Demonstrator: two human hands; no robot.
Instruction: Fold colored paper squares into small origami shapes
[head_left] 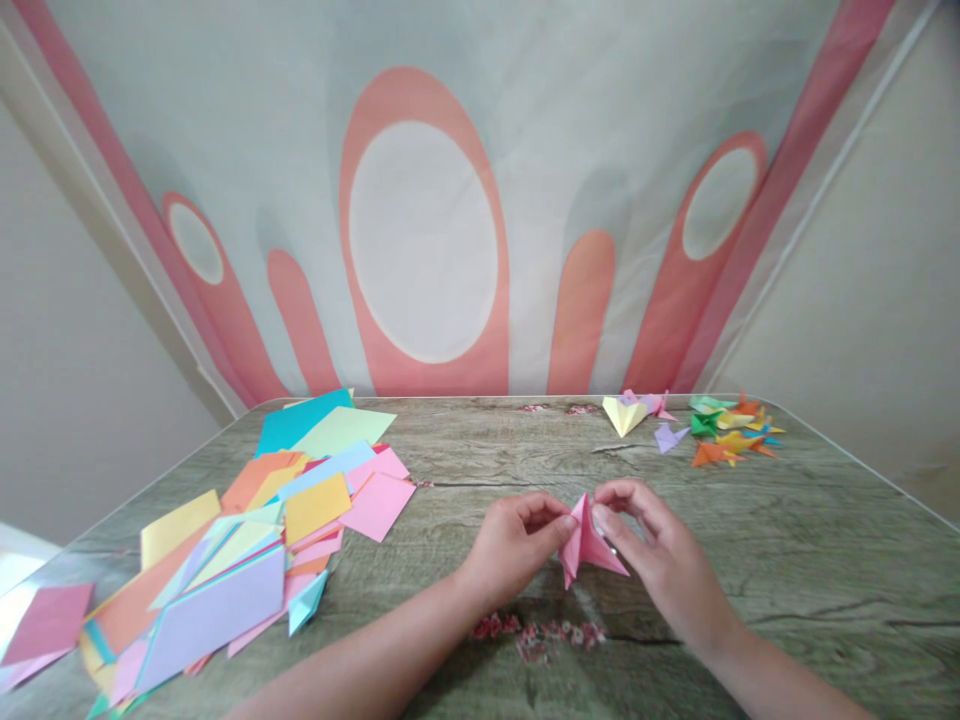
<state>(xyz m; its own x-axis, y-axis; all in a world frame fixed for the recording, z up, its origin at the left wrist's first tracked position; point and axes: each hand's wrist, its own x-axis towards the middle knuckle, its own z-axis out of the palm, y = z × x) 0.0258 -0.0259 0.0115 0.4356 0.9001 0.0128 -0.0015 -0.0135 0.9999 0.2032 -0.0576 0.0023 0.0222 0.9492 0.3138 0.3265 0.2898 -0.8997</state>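
A pink folded origami piece point(583, 548), with pointed flaps spreading downward, is held a little above the wooden table point(465, 440). My left hand point(517, 545) pinches its upper left edge between thumb and fingers. From the other side, my right hand point(660, 560) has its thumb and forefinger closed at the upper right edge of the same piece. The right fingertips partly hide where they meet the paper. Below the hands, a strip of printed pink flowers point(551, 635) shows on the tabletop.
Loose coloured paper sheets point(217, 610) lie heaped on the left, with a small light-blue folded piece point(306, 603) beside them. At the back right are several folded origami figures point(731, 440), a yellow paper plane point(624, 415) and a lilac piece point(670, 437). A printed backdrop point(525, 120) rises behind.
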